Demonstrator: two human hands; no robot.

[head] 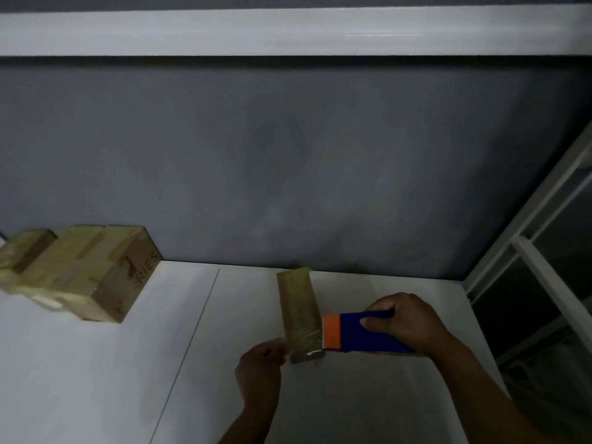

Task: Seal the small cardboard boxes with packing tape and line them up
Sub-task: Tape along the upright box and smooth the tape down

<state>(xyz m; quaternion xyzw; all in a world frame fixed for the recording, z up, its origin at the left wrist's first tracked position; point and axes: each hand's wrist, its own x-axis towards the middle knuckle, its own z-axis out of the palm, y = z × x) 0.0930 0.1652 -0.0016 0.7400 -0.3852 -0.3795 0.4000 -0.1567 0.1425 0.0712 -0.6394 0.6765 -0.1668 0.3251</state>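
Note:
A long narrow cardboard box [298,302] lies on the white table [96,379], its near end wrapped in shiny clear tape [304,339]. My left hand [261,368] pinches that near end from the left. A blue tape dispenser with an orange front [358,331] sits against the box's right side, and my right hand [407,322] grips it with fingers curled over its top. Further cardboard boxes [86,277] stand grouped at the far left, one larger with printed letters, a smaller one [25,248] behind it.
A grey wall [288,155] rises right behind the table. A white window frame [528,257] runs along the right edge of the table. A thin seam [192,341] crosses the tabletop between the box group and my hands.

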